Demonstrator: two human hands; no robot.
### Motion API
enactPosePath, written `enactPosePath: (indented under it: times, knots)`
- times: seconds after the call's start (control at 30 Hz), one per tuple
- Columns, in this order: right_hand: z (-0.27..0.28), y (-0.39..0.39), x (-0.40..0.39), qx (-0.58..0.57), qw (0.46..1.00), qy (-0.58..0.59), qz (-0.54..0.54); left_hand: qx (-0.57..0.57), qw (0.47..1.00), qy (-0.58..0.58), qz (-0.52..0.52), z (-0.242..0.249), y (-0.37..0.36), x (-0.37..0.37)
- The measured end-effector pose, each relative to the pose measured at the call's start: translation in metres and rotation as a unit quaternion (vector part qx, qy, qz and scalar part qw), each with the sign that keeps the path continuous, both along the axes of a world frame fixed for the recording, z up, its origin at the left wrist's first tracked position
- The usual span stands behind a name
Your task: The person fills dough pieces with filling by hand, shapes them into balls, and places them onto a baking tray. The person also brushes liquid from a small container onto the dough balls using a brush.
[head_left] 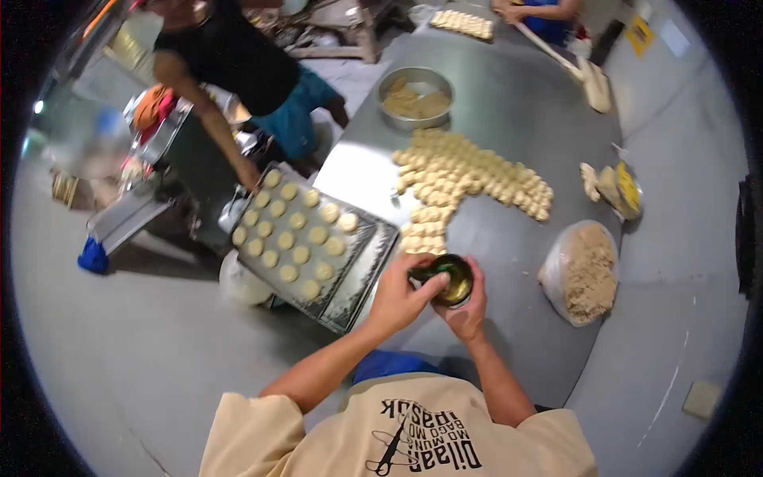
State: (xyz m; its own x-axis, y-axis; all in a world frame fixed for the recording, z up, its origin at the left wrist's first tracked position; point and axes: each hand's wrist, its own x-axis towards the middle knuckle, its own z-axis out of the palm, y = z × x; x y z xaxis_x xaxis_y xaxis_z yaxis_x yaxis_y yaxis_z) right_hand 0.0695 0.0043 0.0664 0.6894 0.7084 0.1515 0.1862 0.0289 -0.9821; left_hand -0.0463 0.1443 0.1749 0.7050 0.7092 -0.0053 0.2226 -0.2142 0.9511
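Both of my hands are around a small dark green bowl [459, 299] over the near part of the metal table. Something yellowish and shiny, perhaps a liquid, shows inside it. My left hand [404, 296] grips its left side, with the thumb reaching over the rim. My right hand [469, 316] wraps the right side and underside. Just beyond the bowl lie many small pale dough pieces [453, 176] in tight rows. To the left, a baking tray [347, 282] carries rounds of flattened dough [298, 220] spaced apart.
On the metal table [509, 278] stand a round pan [415, 121] of brownish filling and a plastic bag [584, 274] of crumbly filling. A wooden paddle [594, 83] lies farther back. One person [238, 71] reaches to the tray; another person's hand [513, 12] shows at the far end.
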Motion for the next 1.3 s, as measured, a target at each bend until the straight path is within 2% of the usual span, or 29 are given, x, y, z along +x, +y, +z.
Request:
enactPosePath:
  times: [0.03,0.07,0.13,0.2,0.23,0.33,0.43,0.57,0.6,0.63,0.73,0.83,0.93,1.07,1.23,1.3]
  knots:
    - [-0.003,-0.007,0.004,0.007,1.0,0.02,-0.008,0.129,0.987,0.099,0.003,0.001,-0.012,0.007]
    - [-0.012,-0.018,0.01,0.011,1.0,-0.007,-0.01,0.105,0.991,0.086,-0.007,-0.019,-0.023,0.013]
    - [-0.005,-0.035,0.024,-0.012,0.999,-0.043,-0.009,-0.067,0.995,0.048,-0.064,-0.048,-0.034,0.024]
    - [-0.013,-0.048,0.036,-0.015,0.998,-0.049,-0.034,-0.292,0.949,0.118,-0.005,-0.05,-0.037,0.035]
    - [-0.014,-0.055,0.042,-0.026,0.997,-0.054,-0.045,-0.369,0.924,0.104,0.005,-0.057,-0.034,0.043]
    - [-0.017,-0.073,0.07,-0.045,0.997,-0.057,-0.034,-0.418,0.906,0.067,-0.02,-0.061,-0.041,0.07]
    - [-0.02,-0.08,0.099,-0.047,0.997,-0.061,-0.024,-0.407,0.912,0.044,0.019,-0.056,-0.05,0.107]
    - [-0.023,-0.082,0.144,-0.083,0.987,-0.134,-0.012,-0.396,0.916,0.027,0.055,-0.088,-0.014,0.131]
    - [-0.026,-0.083,0.155,-0.091,0.984,-0.15,-0.004,-0.398,0.914,0.003,0.08,-0.065,-0.012,0.136]
    - [-0.029,-0.079,0.164,-0.067,0.991,-0.112,-0.023,-0.375,0.92,-0.025,0.115,-0.066,-0.003,0.136]
    - [-0.08,-0.054,0.181,-0.171,0.984,0.038,-0.024,-0.291,0.928,-0.097,0.21,-0.081,0.034,0.128]
    - [-0.082,-0.036,0.162,-0.269,0.963,-0.01,0.014,-0.266,0.913,-0.127,0.283,-0.093,0.056,0.125]
    - [-0.077,-0.011,0.131,-0.317,0.947,0.017,0.051,-0.267,0.89,-0.162,0.332,-0.109,0.081,0.113]
    - [-0.103,0.03,0.09,-0.327,0.943,-0.052,-0.012,-0.255,0.85,-0.217,0.406,-0.139,0.126,0.106]
    - [-0.108,0.066,0.068,-0.356,0.926,-0.113,-0.054,-0.299,0.821,-0.236,0.425,-0.164,0.202,0.106]
    - [-0.112,0.066,0.064,-0.335,0.937,-0.092,-0.042,-0.334,0.81,-0.248,0.414,-0.18,0.22,0.107]
